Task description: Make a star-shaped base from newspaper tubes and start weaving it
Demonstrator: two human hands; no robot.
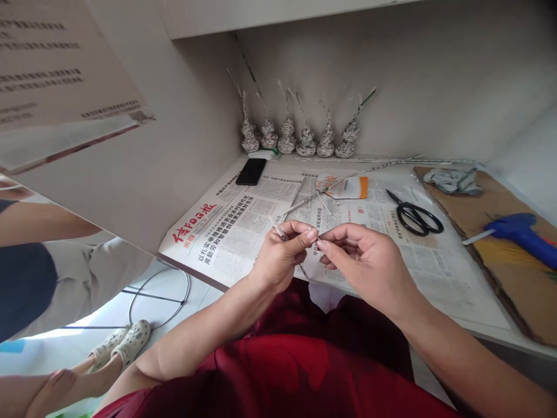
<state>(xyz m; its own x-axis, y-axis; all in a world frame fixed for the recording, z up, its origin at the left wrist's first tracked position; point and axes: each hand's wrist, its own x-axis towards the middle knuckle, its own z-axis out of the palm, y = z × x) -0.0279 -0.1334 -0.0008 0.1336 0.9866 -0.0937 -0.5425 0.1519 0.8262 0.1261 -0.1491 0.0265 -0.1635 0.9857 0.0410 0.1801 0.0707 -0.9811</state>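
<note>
Cubicle [413, 98] holding six woven gourds [306, 143], left hand [278, 255], right hand [375, 261], paper strips [275, 224] pinched

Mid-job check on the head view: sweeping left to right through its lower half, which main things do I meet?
Pale clogs → red newspaper title → left hand → right hand → blue tool.

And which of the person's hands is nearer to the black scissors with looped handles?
Right. The bare right hand is left of the scissors and closer to the body, not touching them; the bare left hand is farther left.
</note>
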